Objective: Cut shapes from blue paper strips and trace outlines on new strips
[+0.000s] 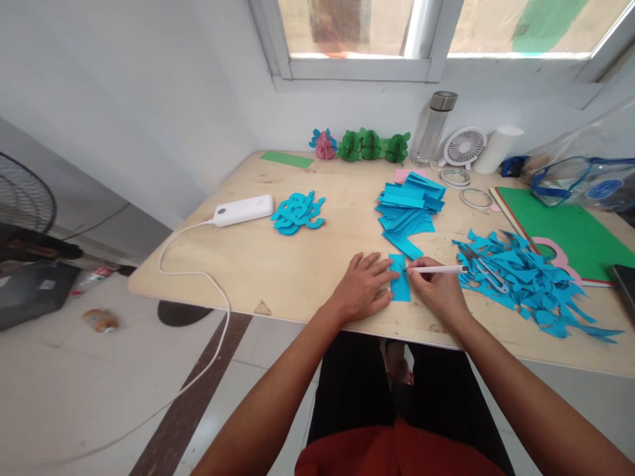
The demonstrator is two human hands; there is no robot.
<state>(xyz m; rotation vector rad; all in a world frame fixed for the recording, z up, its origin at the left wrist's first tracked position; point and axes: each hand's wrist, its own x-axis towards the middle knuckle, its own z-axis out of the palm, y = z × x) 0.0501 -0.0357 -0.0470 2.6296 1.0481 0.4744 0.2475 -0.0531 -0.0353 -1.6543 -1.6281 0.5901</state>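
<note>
A small blue paper rectangle lies near the table's front edge. My left hand rests flat with spread fingers, its fingertips on the paper's left side. In my right hand is a white pen, its tip at the paper's right edge. Just beyond lies a pile of folded blue strips. Blue cut-out shapes are heaped to the left. Blue scraps spread out on the right, with scissors on top of them.
On the wooden table are a white power bank with a cable, green paper sheets and tape rings. Along the back stand green paper figures, a bottle and a small fan.
</note>
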